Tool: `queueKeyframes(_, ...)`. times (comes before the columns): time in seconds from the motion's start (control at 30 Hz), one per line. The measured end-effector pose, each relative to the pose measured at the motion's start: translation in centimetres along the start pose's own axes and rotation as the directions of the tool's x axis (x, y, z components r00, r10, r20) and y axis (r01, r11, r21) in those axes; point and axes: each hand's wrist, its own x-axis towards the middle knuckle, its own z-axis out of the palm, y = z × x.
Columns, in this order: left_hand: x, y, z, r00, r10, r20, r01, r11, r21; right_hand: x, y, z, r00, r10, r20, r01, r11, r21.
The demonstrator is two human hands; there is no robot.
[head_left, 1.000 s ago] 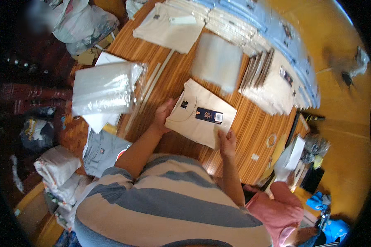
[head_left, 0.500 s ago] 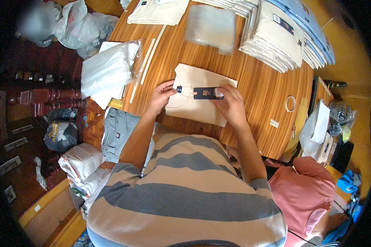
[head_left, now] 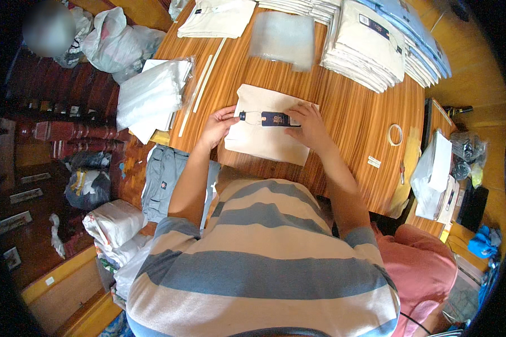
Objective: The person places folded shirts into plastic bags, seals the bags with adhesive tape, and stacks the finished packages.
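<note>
A folded cream garment lies on the wooden table right in front of me. On top of it is a long dark hang tag, whose thin string loops left toward a small dark tag. My left hand is at the garment's left edge, its thumb and fingers closed on the small tag. At the other end, my right hand grips the hang tag's right end between thumb and fingers. Its palm partly covers the garment's right side.
Stacks of folded cream garments and blue garments stand at the back right. Clear plastic sleeves lie beyond the garment, more bags at the left. A tape ring sits to the right. Grey trousers hang by my left arm.
My right hand has turned flatter over the hang tag's right end. The tag now lies lower on the garment with its string pulled straighter. My view has shifted slightly.
</note>
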Motion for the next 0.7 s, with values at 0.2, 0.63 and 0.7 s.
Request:
queueKeyframes(0.2,0.2,-0.1,-0.3,1.0,-0.018,-0.009,0.018,0.999,0.04,-0.6,-0.3,-1.2,0.987,0.094,0.133,-0.097,0.995,0.015)
queueKeyframes(0.63,-6.1,-4.4,3.1,0.911,0.118,-0.394,-0.159,0.985,-0.072,-5.4,1.0,-0.2,0.735,0.677,0.017,-0.606,0.647,0.463)
queueKeyframes(0.7,-8.6,-6.6,3.7,0.905,0.036,-0.425,-0.117,0.979,-0.165,-1.1,2.1,0.2,0.752,0.651,-0.105,-0.552,0.708,0.441)
